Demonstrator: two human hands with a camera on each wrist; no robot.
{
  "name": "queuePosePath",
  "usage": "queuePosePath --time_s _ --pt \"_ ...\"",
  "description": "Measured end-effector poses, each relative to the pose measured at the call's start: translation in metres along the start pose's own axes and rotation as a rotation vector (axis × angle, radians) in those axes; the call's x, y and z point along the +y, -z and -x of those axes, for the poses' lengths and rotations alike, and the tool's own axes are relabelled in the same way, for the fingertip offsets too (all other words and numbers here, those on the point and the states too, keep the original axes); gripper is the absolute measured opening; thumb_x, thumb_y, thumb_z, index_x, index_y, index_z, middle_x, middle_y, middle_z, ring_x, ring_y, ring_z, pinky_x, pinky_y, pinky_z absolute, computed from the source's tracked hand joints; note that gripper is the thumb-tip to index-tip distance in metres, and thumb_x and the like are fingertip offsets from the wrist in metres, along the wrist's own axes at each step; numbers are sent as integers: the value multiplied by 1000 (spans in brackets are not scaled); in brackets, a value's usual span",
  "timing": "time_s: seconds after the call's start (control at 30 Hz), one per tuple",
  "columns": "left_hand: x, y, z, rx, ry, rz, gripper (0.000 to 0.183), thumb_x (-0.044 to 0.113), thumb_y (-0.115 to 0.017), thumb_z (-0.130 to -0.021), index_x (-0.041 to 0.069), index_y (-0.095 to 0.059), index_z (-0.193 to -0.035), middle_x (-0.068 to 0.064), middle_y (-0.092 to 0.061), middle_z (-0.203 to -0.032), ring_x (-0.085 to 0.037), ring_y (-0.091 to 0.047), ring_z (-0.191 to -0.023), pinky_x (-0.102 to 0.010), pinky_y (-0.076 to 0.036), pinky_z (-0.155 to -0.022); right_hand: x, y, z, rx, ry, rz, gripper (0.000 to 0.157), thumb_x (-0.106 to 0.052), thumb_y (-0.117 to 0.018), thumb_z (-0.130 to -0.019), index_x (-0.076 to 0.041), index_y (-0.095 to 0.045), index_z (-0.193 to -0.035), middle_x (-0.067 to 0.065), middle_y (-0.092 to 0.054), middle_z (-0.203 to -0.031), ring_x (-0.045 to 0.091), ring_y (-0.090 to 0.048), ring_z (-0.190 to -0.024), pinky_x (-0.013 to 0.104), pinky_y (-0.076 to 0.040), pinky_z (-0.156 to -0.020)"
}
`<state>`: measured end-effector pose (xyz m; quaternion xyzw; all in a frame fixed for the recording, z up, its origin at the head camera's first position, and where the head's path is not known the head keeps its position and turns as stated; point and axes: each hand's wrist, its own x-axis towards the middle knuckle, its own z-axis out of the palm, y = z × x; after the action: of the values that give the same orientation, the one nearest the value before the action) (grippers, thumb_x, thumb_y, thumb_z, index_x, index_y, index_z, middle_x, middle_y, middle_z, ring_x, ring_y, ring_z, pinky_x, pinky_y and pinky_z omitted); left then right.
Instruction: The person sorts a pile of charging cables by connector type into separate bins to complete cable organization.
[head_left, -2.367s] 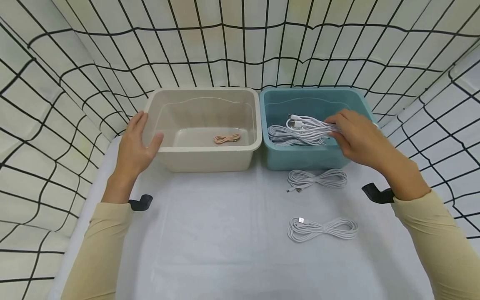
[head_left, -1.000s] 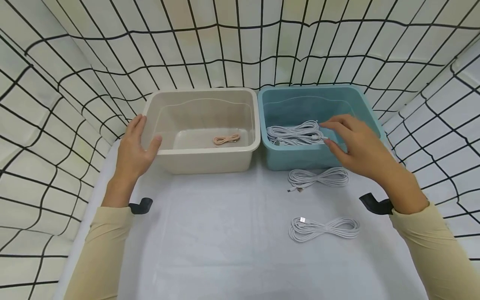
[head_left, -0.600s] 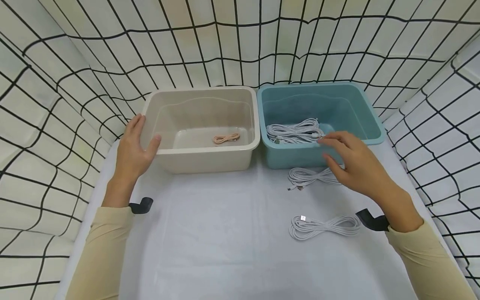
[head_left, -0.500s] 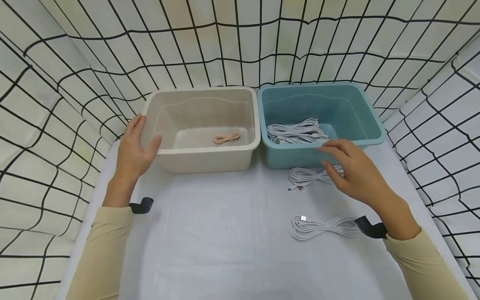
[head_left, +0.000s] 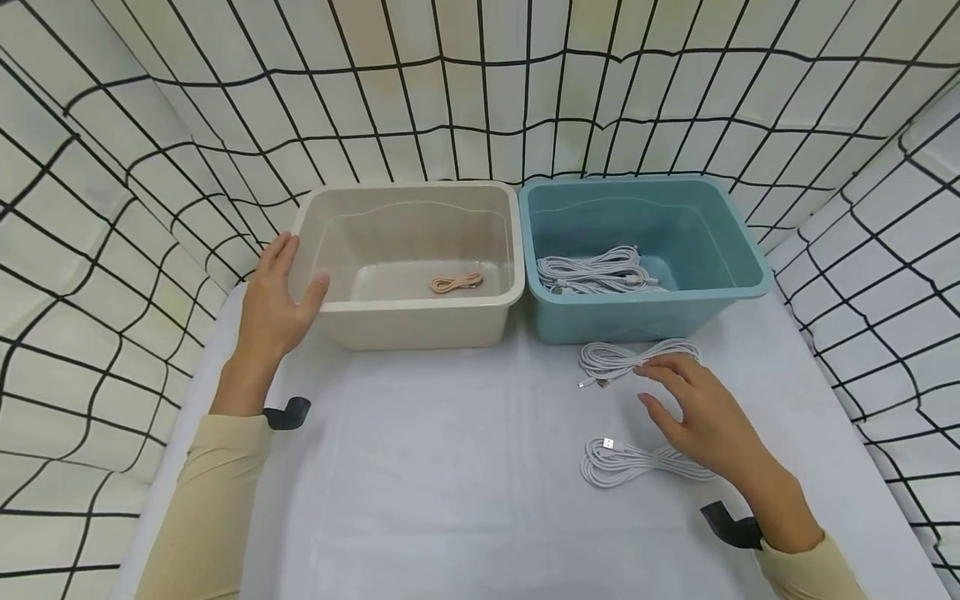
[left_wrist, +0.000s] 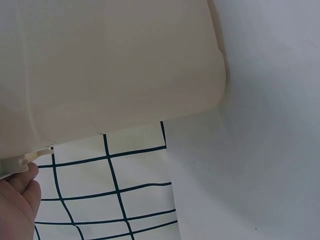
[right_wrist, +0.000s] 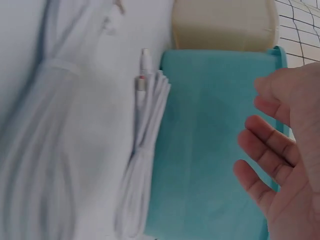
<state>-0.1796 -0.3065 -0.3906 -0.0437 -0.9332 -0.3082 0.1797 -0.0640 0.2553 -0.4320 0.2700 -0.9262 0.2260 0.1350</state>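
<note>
My left hand rests against the left side of a beige plastic bin, its fingers fairly straight and thumb near the front corner. Inside that bin lies a small tied tan cable. My right hand hovers with nothing in it, fingers loosely bent and thumb apart. It overlaps two tied white USB cables: one bundle lies at the foot of the teal bin, another bundle nearer me. Several white cables are heaped in the teal bin's left half.
Both bins stand side by side on a white-covered table. Behind and at both sides rises a black wire grid with pale cloth behind it. A black camera mount sticks out from my right wrist.
My right hand laid its white cable among the others in the teal bin, let go, and drew back toward me over the table. My left hand stayed on the beige bin.
</note>
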Motion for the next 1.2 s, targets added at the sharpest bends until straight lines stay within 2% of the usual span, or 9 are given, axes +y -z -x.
queuePosePath --time_s 0.07,0.23,0.57,0.77,0.9,1.1,1.2 --pt "0 1 0 0 1 4 75 40 -58 -100 1 -39 -162 -18 -34 -169 -51 -42 -148 -73 -39 -112 -2 -6 8 -7 -33 -1 46 -5 -87 -81 -6 -71 -124 10 -68 -124 32 -66 -113 53 -56 -93" --pt "1 2 2 -1 -2 9 75 40 -58 -100 0 -39 -161 -19 -34 -169 -52 -42 -147 -73 -39 -111 -5 -20 30 -45 -91 -12 39 -6 -86 -84 -7 -73 -121 7 -69 -121 31 -68 -110 53 -56 -90" --pt "-3 2 3 27 1 -4 74 39 -58 -100 0 -40 -161 -18 -36 -168 -52 -43 -147 -73 -40 -111 -6 -42 58 -100 -115 23 31 -13 -85 -87 -13 -75 -116 -2 -71 -116 24 -70 -106 47 -58 -89" --pt "-1 4 2 8 -18 -10 74 37 -58 -101 0 -39 -161 -19 -36 -168 -53 -43 -146 -73 -40 -111 -13 -48 74 -64 -119 45 28 -14 -86 -85 -14 -77 -112 -8 -70 -112 17 -69 -105 36 -52 -91" --pt "0 7 0 16 -20 -16 73 37 -58 -101 0 -39 -161 -19 -36 -168 -52 -43 -146 -73 -40 -111 -17 -49 78 -40 -107 53 29 -11 -84 -83 -13 -78 -112 -6 -70 -111 18 -69 -103 36 -50 -92" --pt "2 4 4 0 -20 3 72 35 -58 -101 -1 -39 -161 -20 -36 -168 -53 -43 -146 -74 -40 -110 -16 -46 85 -11 -80 59 40 -13 -86 -74 -12 -78 -113 -7 -69 -108 18 -67 -100 32 -45 -93" --pt "0 3 2 6 -33 -13 72 34 -59 -101 -2 -40 -160 -21 -37 -167 -54 -45 -143 -74 -41 -108 -16 -47 86 -7 -76 51 45 -17 -90 -74 -14 -78 -117 -9 -69 -109 17 -66 -101 33 -44 -92"
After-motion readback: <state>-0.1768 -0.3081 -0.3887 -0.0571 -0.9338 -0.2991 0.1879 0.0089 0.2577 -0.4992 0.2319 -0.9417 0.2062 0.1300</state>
